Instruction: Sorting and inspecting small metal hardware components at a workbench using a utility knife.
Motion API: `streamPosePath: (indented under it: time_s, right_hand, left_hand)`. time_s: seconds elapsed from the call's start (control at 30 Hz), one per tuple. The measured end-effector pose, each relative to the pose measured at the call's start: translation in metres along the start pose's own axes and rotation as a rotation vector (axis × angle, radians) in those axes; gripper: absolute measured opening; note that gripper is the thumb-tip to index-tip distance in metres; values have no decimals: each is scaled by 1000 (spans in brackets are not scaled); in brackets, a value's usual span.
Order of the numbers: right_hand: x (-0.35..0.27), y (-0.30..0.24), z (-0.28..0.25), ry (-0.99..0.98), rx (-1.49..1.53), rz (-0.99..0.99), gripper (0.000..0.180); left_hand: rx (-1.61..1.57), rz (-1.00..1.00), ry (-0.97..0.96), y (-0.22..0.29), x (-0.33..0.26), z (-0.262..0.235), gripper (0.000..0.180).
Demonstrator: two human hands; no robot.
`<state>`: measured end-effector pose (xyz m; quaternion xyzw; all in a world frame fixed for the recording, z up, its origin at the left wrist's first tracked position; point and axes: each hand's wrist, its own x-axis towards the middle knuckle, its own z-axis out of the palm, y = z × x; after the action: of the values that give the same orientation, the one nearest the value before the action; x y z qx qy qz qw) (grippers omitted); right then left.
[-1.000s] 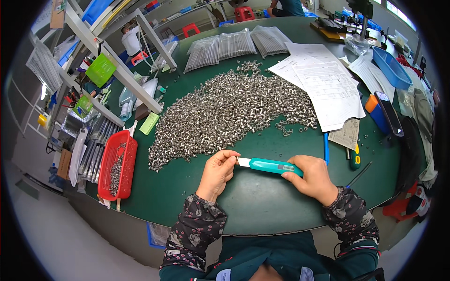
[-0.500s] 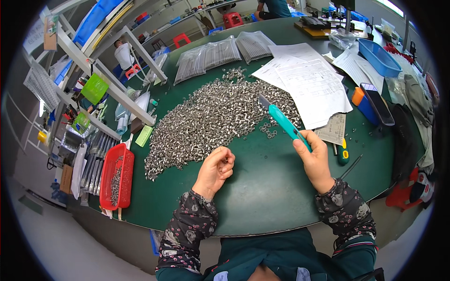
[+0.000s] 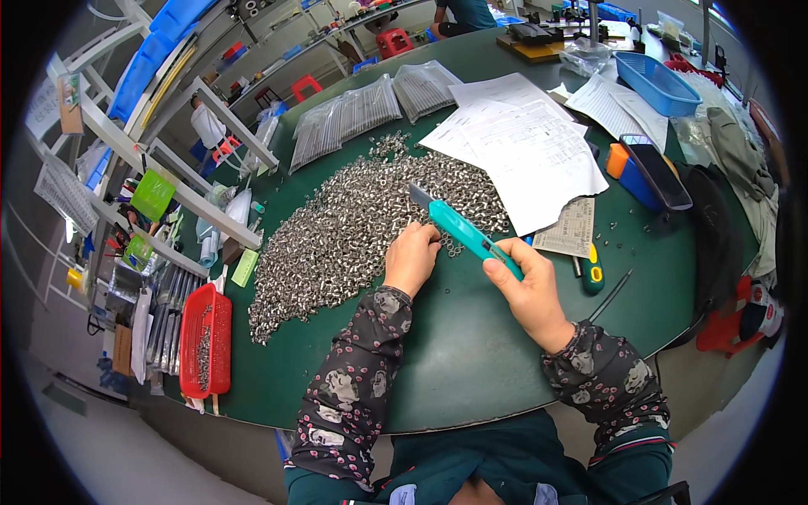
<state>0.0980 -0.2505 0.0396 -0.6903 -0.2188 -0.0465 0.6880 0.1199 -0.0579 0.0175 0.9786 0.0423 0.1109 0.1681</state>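
A wide heap of small shiny metal rings or sleeves covers the middle of the green table. My right hand grips a teal utility knife, its blade out and pointing up and left over the heap. At the heap's near right edge is my left hand, back upward, fingers bent and drawn together among the pieces. Its fingertips are partly hidden, so whether a piece is between them does not show. A few loose rings lie beside the knife.
Left of the heap stands a red basket with some metal pieces. Bagged rods and paper sheets lie beyond. On the right are a phone, a yellow-green handled tool, a thin dark rod and a blue basket.
My left hand has moved forward and right from the bare tabletop to the heap's edge. The right hand and knife have shifted left, and the view has turned slightly.
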Motion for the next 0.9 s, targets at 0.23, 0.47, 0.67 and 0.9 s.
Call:
streamPosePath:
  time_s: [0.23,0.47,0.67,0.9]
  right_hand:
    - [-2,3,5,-98,-46,-2,21]
    - [-12,10,14,-314,-241,-34,24]
    - [-13,10,19,-486,-339,88,27]
    - [-14,10,19,-546,-332,115,29]
  left_hand:
    - [-826,-167,-33,-16,-39,-30,10]
    - [-1867,-392,-44,-49,-106,-52,12]
    - [-1775,-375,4,-56,-113,-49,16]
    - [-1797,-348,-9,-65,-114,-38,13]
